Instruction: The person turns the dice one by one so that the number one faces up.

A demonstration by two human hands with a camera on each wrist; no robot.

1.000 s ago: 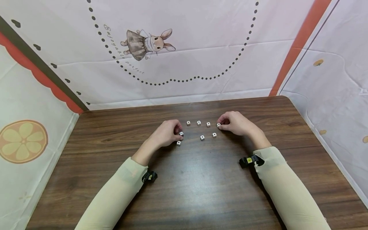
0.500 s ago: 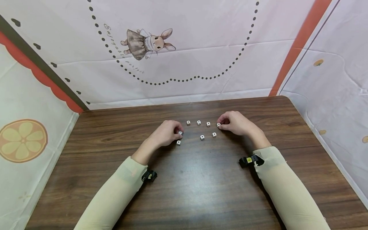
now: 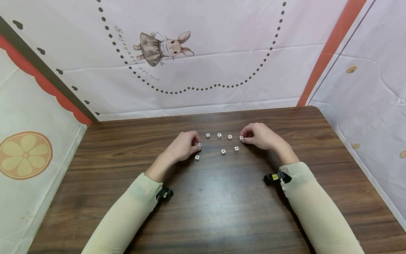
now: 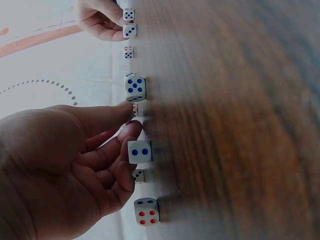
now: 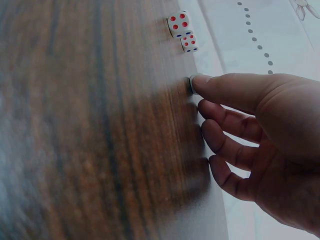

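Note:
My left hand pinches a small white die between thumb and fingers at the left of a loose group of dice. In the left wrist view a die face with two blue dots shows against the curled fingers. Just nearer to me lies another die, apart from the hand. At the group's right end my right hand holds a die between thumb and index finger. In the right wrist view the thumb hides most of that die, and the other fingers are loosely bent.
Along the back run three dice, at left, middle and right. Two more dice, one at left and one at right, lie nearer. The brown wooden table ends at a printed cloth wall.
The die in my left hand has turned between the fingers and moved slightly away from me, so a different face shows. My right hand and the other dice have stayed in place.

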